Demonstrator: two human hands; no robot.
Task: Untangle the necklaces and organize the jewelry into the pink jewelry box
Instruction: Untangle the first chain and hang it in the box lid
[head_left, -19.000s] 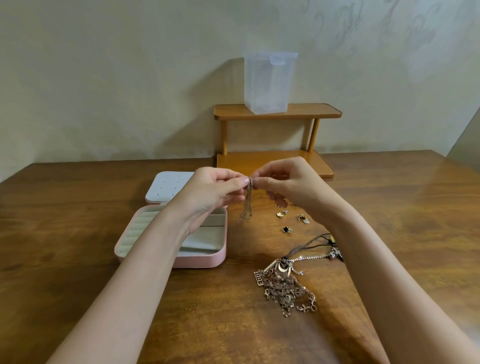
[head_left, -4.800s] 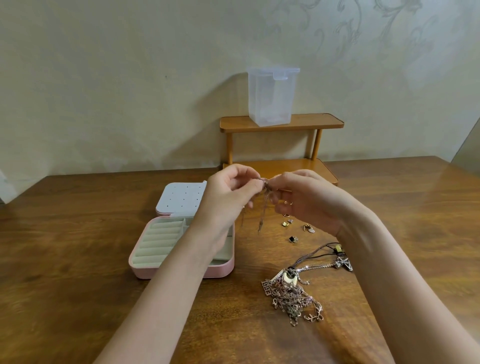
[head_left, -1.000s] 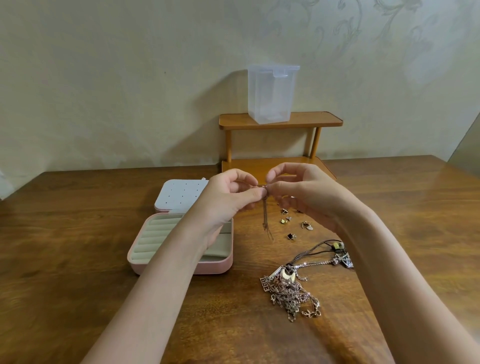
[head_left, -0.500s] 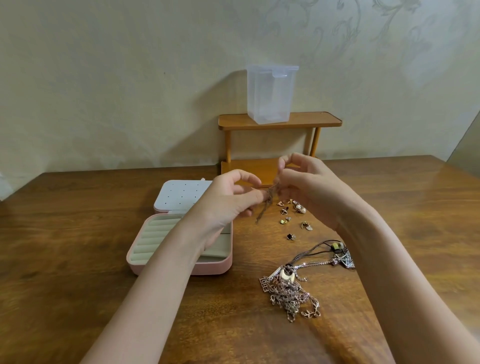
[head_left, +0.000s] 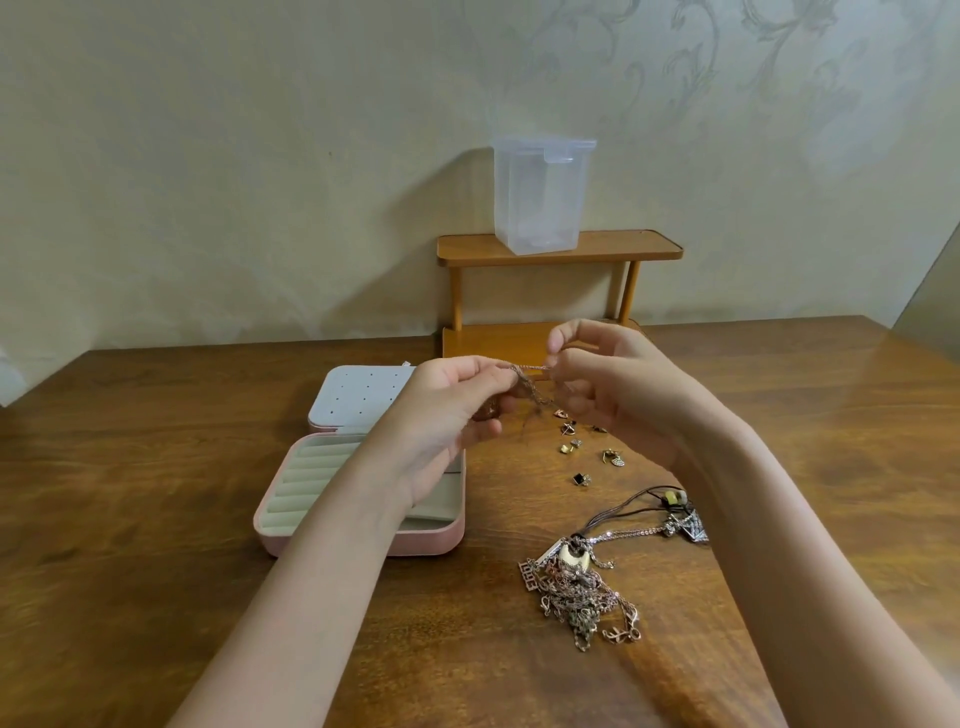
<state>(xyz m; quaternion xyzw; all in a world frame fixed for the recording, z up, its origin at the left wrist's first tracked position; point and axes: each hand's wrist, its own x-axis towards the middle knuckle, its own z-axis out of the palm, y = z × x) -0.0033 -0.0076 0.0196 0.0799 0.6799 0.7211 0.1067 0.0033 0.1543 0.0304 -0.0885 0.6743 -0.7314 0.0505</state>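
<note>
Nearest on the dark, glossy wooden tabletop (head_left: 156, 597) lay a tangle of necklaces (head_left: 576, 597): thin gold and rose-toned chains knotted together, with a pale crescent pendant and a small ladder-like charm at its top. A silvery chain and brown cords (head_left: 631, 506) ran from it to the right, toward a triangular pendant beside the right forearm.

Left of the tangle sat the pink box (head_left: 436, 543), a rounded rectangle lying open. Its cream lining showed ridged ring rolls on the left and a flat compartment on the right; what showed of both held nothing, though the left forearm covered part of them. Its lid (head_left: 358, 397) lay flat behind it, pale with rows of small holes.

Beyond the tangle, small earrings (head_left: 582, 452) were scattered loose on the wood, gold-toned, one with a square black face.

Above them, clear of the wood, both hands worked a fine chain (head_left: 530, 382). The left hand (head_left: 447, 415) pinched one end between thumb and fingertip, and the right hand (head_left: 608, 384) pinched the other, the grip of each closed on the chain. A short length stretched taut between them, and the rest drooped in a blurred loop below.

Farthest back, against the patterned wall, stood a two-tier wooden shelf (head_left: 623, 249) with rounded corners. A clear, lidded plastic container (head_left: 543, 197) stood on its upper tier; I could see nothing in it.
</note>
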